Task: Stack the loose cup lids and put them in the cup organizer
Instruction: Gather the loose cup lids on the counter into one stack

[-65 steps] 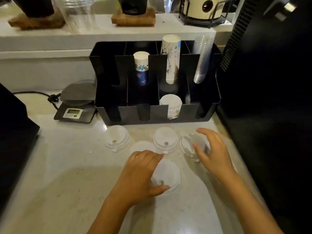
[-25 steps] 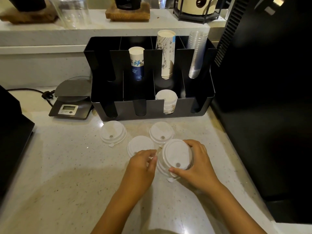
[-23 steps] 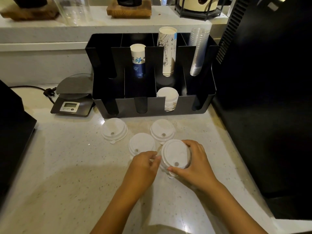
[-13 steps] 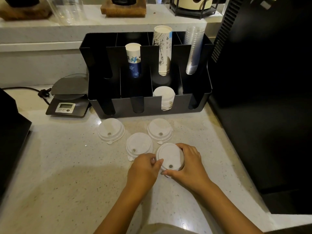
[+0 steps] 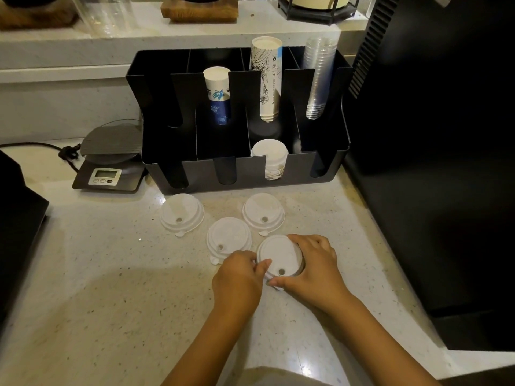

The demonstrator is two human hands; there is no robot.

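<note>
A small stack of white cup lids point(image 5: 278, 256) rests on the counter between my hands. My right hand point(image 5: 315, 267) wraps its right side and my left hand point(image 5: 239, 277) pinches its left edge. Three loose white lids lie apart on the counter: a left lid point(image 5: 181, 213), a middle lid point(image 5: 228, 238) and a right lid point(image 5: 263, 211). Behind them stands the black cup organizer point(image 5: 245, 169), with a stack of white lids point(image 5: 269, 157) in one front slot.
The organizer's back slots hold a blue-printed paper cup stack point(image 5: 217, 93), a taller printed cup stack point(image 5: 267, 76) and clear plastic cups point(image 5: 317, 76). A digital scale point(image 5: 110, 160) sits to the left. Black machines flank the counter at right point(image 5: 434, 176) and left point(image 5: 16, 218).
My right hand brought a lid from the right onto the one under my left hand, and both hands lowered and pressed the pair down on the counter.
</note>
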